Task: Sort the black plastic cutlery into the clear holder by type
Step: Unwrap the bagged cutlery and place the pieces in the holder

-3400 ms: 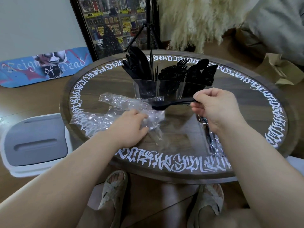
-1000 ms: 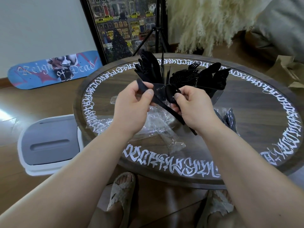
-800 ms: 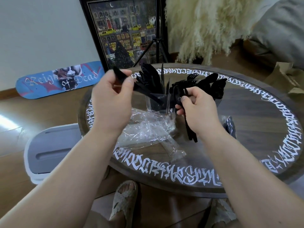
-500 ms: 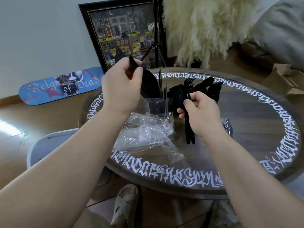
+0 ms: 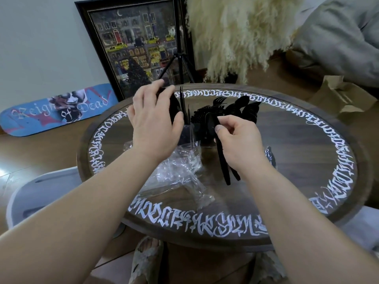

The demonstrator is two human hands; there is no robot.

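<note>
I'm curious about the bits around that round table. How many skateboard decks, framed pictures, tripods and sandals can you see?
Skateboard deck: 1
Framed picture: 1
Tripod: 1
Sandals: 2
Total: 5

Both hands, left (image 5: 152,128) and right (image 5: 238,143), grip black cutlery (image 5: 224,162) beside the clear holder (image 5: 189,134).

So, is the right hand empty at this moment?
No, the right hand grips black cutlery pieces whose handles hang down below it.
</note>
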